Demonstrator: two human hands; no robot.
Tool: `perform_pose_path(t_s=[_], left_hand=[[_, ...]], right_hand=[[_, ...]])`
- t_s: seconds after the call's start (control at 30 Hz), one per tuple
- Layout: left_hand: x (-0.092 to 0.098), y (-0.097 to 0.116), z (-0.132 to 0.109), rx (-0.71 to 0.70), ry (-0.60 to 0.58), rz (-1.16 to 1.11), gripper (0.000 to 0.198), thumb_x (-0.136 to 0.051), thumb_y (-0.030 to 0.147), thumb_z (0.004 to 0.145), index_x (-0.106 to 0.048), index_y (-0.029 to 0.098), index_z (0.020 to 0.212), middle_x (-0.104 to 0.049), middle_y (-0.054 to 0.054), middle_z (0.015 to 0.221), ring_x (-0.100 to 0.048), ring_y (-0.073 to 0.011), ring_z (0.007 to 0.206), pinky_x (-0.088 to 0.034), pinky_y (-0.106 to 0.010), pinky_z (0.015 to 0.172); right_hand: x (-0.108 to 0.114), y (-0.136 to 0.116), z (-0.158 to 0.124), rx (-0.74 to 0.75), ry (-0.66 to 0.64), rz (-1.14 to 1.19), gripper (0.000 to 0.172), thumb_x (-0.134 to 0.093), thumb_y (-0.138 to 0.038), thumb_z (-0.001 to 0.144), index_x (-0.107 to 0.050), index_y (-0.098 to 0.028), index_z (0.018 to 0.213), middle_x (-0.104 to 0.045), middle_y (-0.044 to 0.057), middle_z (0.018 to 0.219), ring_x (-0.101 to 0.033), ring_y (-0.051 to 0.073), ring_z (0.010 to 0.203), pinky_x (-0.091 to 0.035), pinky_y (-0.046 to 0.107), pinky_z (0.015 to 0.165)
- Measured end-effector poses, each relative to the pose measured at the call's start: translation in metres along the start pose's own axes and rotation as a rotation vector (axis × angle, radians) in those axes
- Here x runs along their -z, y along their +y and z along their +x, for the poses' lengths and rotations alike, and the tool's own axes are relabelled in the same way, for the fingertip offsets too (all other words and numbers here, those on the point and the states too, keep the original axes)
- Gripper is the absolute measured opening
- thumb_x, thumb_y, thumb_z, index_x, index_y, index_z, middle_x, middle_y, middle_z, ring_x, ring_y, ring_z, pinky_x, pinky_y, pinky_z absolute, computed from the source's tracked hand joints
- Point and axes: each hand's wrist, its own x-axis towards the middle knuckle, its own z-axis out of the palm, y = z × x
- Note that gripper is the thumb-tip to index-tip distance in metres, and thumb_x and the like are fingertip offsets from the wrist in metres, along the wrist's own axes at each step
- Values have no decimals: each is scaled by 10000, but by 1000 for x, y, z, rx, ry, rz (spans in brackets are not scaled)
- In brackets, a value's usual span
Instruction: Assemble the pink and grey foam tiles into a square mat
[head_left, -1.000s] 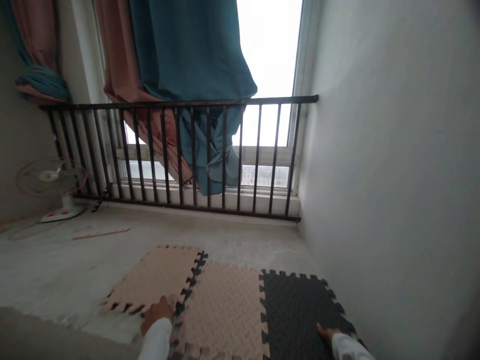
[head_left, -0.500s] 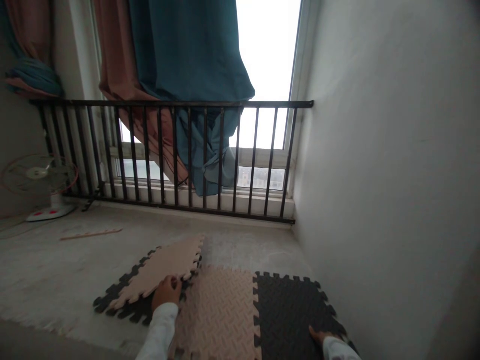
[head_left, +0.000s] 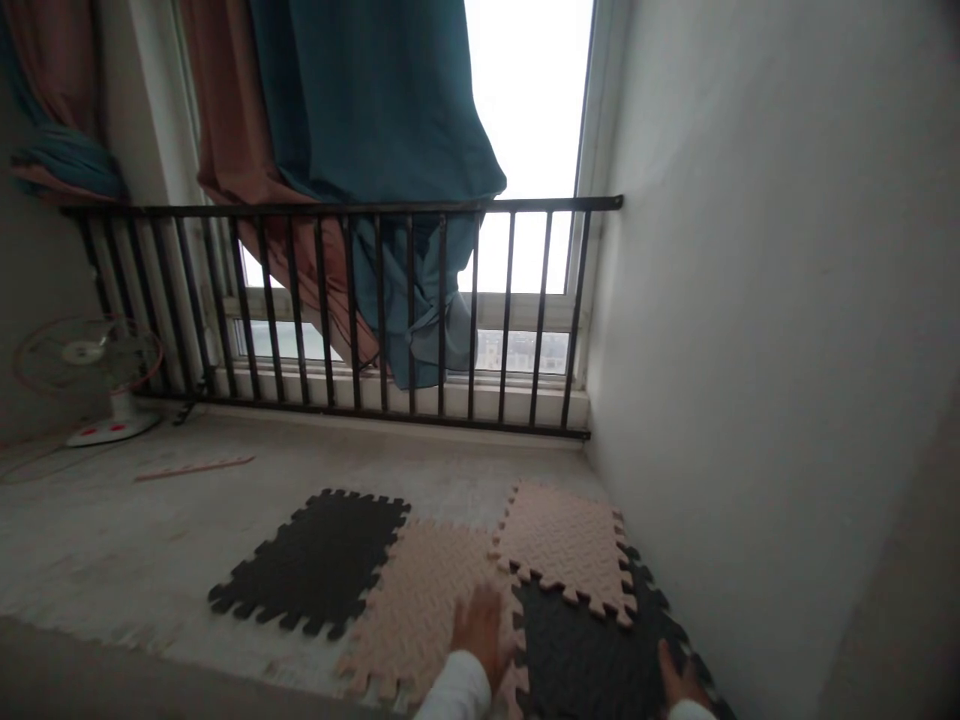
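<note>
Foam puzzle mats lie on the concrete floor. A black mat [head_left: 315, 560] lies at the left, joined to a beige mat [head_left: 427, 600] in the middle. A second beige mat [head_left: 564, 545] rests partly on top of the black mat [head_left: 585, 660] at the right, near the wall. My left hand [head_left: 480, 628] lies flat with fingers stretched out on the seam between the middle beige mat and the right black mat, just short of the loose beige mat. My right hand [head_left: 681, 682] rests on the right black mat's near edge; only part of it shows.
A black metal railing [head_left: 360, 300] runs across the window, with teal and pink curtains [head_left: 375, 150] hanging over it. A white wall [head_left: 750, 300] stands close on the right. A small fan [head_left: 94, 375] and a wooden strip [head_left: 195, 467] sit on the floor at the left.
The beige mat that my left hand lifted off the left black mat now lies at the right, over the black mat by the wall. My left hand has moved right and opened.
</note>
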Motion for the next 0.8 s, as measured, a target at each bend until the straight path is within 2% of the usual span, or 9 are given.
perform_pose_path(t_s=[0.07, 0.13, 0.23, 0.3, 0.37, 0.43, 0.53, 0.67, 0.8], left_hand=[[4, -30, -3, 279, 92, 111, 617, -333, 398, 759, -205, 172, 1319, -97, -73, 1404, -46, -253, 1280, -53, -503, 1026], [3, -52, -9, 428, 122, 174, 596, -289, 415, 774, -206, 183, 1317, -98, -72, 1405, -67, -247, 1281, -69, -501, 1021], [-4, -68, -14, 479, 82, 195, 600, -247, 480, 770, -209, 231, 1315, -110, -41, 1408, -84, -225, 1283, -80, -492, 1018], [-8, -71, -14, 495, 73, 172, 583, -252, 479, 766, -229, 262, 1307, -130, -12, 1408, -95, -203, 1284, -91, -474, 1020], [-11, -73, -9, 524, 77, 136, 549, -265, 453, 770, -254, 293, 1295, -162, 11, 1405, -118, -182, 1282, -105, -452, 1021], [-13, -75, -3, 578, 96, 121, 531, -276, 449, 774, -275, 305, 1285, -198, 5, 1400, -134, -180, 1279, -120, -441, 1017], [-16, -76, 4, 659, 203, 152, 528, -292, 461, 774, -318, 283, 1270, -269, -42, 1377, -169, -217, 1268, -160, -454, 994], [-19, -73, 5, 656, 358, 233, 504, -296, 414, 780, -375, 241, 1247, -333, -83, 1338, -226, -251, 1241, -179, -473, 968], [-19, -70, 1, 629, 415, 269, 500, -291, 398, 784, -390, 219, 1241, -337, -107, 1331, -243, -261, 1228, -195, -481, 950]], right_hand=[[-5, -12, -11, -43, -7, -70, 773, -579, -257, 554, -321, -255, 1283, -385, 140, 1285, -328, 319, 1179, -254, 453, 988], [-4, -41, -21, 26, 7, -86, 759, -537, -282, 608, -253, -258, 1312, -270, 111, 1363, -196, 293, 1241, -252, 450, 990], [2, -98, -28, 186, -1, -74, 684, -473, -327, 678, -199, -360, 1304, -153, 34, 1412, -87, 276, 1269, -275, 543, 926], [5, -129, -23, 168, -8, -76, 625, -433, -358, 719, -189, -397, 1293, -124, 36, 1418, -73, 308, 1265, -249, 635, 860], [6, -147, -11, 80, 3, -54, 545, -362, -413, 767, -198, -406, 1287, -164, 64, 1407, -102, 341, 1254, -209, 689, 814], [6, -150, 7, -8, 20, -46, 482, -282, -446, 803, -213, -414, 1279, -224, 82, 1388, -131, 350, 1245, -175, 706, 802], [9, -140, 38, -58, 19, -104, 449, -224, -474, 822, -206, -435, 1269, -234, 87, 1384, -141, 335, 1248, -145, 697, 826], [15, -121, 76, 18, 62, -210, 470, -221, -520, 811, -211, -420, 1270, -249, 93, 1378, -191, 312, 1242, -124, 609, 920], [20, -109, 107, 85, 122, -281, 467, -246, -512, 811, -241, -406, 1266, -290, 93, 1361, -243, 304, 1227, -140, 525, 958]])
